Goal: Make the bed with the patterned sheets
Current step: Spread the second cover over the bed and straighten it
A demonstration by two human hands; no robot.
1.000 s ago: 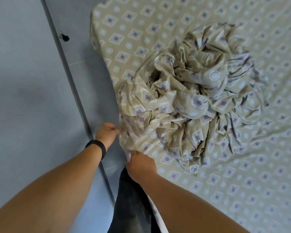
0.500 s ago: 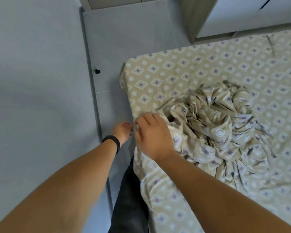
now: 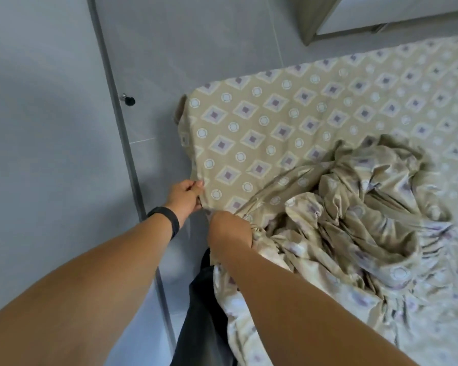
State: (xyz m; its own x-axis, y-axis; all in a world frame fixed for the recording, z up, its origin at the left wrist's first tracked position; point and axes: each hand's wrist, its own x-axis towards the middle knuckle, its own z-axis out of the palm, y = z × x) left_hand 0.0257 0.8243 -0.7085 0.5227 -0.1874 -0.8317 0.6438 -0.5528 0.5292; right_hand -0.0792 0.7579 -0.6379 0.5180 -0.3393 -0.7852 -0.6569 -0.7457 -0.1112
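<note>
head view, looking down at the bed (image 3: 315,107) corner nearest the wall. bed is covered flat by a fitted sheet (image 3: 262,122), beige with diamond and circle print, pulled over the corner and fairly smooth there. on top of it lies a loose sheet (image 3: 354,223) in the same print, bunched in a crumpled heap toward the middle of the bed, one end trailing over the near bed edge. left hand (image 3: 185,196) is at the bed's side edge, fingers curled, pinching the fabric edge there; cannot tell for sure whether it's the fitted sheet's edge or the loose one's. black wristband (image 3: 167,220) on that wrist. right hand (image 3: 229,231) is just beside the left, fist closed round a gathered fold of the loose sheet at the bed edge, knuckles up. hands close but not touching. below them a dark trouser leg (image 3: 204,313) stands against the bed side, partly draped by the hanging sheet. grey tiled floor (image 3: 196,35) beside the bed, a metal floor strip (image 3: 117,114) running along it, small black doorstop (image 3: 128,100) just right of the strip. furniture edge (image 3: 354,25) at top right, beyond the bed; can't tell what piece it is.
</note>
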